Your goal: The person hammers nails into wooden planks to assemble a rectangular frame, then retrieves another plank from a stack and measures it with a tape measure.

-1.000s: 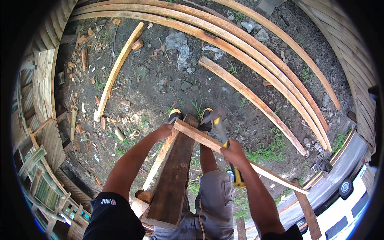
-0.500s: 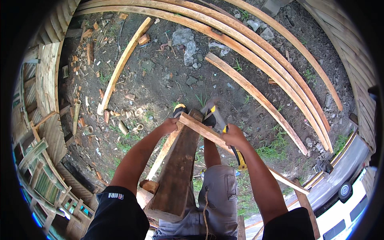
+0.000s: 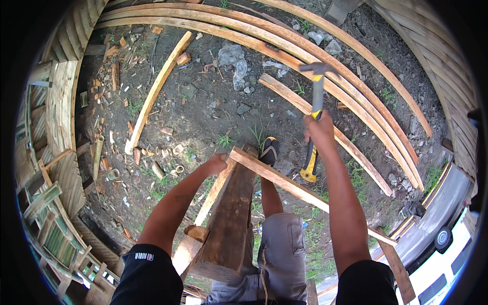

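My right hand (image 3: 320, 128) is closed round the handle of a claw hammer (image 3: 317, 94), raised to the right of the beam with its dark head pointing away from me. A thick dark wooden beam (image 3: 223, 218) runs away from me between my legs. Across its far end lies a long, pale wooden strip (image 3: 290, 184), slanting down to the right under my right forearm. Along the beam's left side, a second pale strip (image 3: 211, 198) meets the first near the beam's end. At that joint, my left hand (image 3: 217, 163) is closed on the wood, its fingertips partly hidden.
Several long sawn boards (image 3: 300, 46) lie on the dirt ahead and to the right. A shorter board (image 3: 157, 91) lies at the left among wood scraps and bamboo pieces. Bamboo railing (image 3: 56, 223) stands at the left; a white vehicle (image 3: 437, 269) is at the lower right.
My right hand has lifted the hammer away from the beam's far end, up and to the right. My left hand has shifted slightly down at the joint.
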A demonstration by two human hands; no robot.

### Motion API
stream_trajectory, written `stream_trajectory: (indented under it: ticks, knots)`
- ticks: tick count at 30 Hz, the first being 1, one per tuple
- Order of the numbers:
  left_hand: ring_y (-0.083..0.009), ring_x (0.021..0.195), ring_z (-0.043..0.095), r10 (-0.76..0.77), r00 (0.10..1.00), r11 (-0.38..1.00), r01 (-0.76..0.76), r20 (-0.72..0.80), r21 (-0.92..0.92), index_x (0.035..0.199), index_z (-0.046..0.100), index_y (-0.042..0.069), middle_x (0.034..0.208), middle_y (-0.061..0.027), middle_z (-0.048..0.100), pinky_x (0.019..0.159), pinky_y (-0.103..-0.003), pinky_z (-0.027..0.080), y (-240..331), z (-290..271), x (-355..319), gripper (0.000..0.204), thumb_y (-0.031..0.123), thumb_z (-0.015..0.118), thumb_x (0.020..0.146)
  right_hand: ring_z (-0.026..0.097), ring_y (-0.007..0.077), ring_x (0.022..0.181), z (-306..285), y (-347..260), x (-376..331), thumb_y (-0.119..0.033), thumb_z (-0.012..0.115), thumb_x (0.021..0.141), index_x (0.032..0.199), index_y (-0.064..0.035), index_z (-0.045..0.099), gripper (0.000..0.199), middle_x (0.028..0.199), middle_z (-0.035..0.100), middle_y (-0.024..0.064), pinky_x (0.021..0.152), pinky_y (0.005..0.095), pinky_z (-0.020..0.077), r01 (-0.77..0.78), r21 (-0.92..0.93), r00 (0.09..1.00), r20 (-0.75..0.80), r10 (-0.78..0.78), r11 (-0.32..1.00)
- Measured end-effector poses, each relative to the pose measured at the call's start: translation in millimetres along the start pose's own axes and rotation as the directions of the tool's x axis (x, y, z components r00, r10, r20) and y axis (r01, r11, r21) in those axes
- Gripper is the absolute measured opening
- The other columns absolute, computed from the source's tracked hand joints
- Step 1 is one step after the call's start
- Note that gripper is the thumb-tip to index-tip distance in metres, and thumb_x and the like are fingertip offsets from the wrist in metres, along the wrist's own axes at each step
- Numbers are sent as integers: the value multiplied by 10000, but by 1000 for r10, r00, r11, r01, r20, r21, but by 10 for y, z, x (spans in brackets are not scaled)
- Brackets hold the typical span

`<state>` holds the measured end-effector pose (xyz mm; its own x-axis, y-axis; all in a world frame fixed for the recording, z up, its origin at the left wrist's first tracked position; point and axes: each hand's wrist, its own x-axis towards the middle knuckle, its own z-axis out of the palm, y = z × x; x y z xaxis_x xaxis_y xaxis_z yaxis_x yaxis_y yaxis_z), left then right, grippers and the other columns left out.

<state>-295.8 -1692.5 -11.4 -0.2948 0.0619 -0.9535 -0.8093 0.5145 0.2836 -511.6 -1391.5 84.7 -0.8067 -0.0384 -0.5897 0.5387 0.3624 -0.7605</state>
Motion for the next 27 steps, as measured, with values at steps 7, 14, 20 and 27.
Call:
stream_trajectory:
  ticks: [7,14,20,27]
  knots:
    - [-319,1136,604,77,997,988,-74,-19,133,1410,476,55,1189,-250,623,944,-385,466,-41,117,-93,727,120,659,710,692,379,725,315,495,-937,-138,597,738,959,80,611,311,745,663,280,677,428,545,-56,-695,749,445,491,716]
    - [-362,1189,561,141,988,990,-142,57,16,1381,471,-33,1291,-257,575,999,-403,438,-78,69,-85,730,181,641,704,595,184,508,-99,518,-336,-89,609,839,917,34,546,159,646,594,107,434,329,474,-227,-108,969,78,236,968]
    - [-293,1306,486,164,982,973,-145,94,-180,1389,492,13,1420,-178,502,1037,-398,430,223,-46,-534,563,145,605,854,596,202,495,483,864,-1312,-95,600,768,924,53,563,219,638,609,120,450,376,453,-293,-522,830,277,484,801]
    - [-256,1274,524,444,896,704,-334,22,-626,1413,439,-2,1413,-126,517,1061,-385,426,922,-405,-1989,450,147,480,991,543,188,436,-396,463,-2410,-26,612,820,978,39,497,206,600,544,87,390,363,441,-415,-213,874,179,453,885]
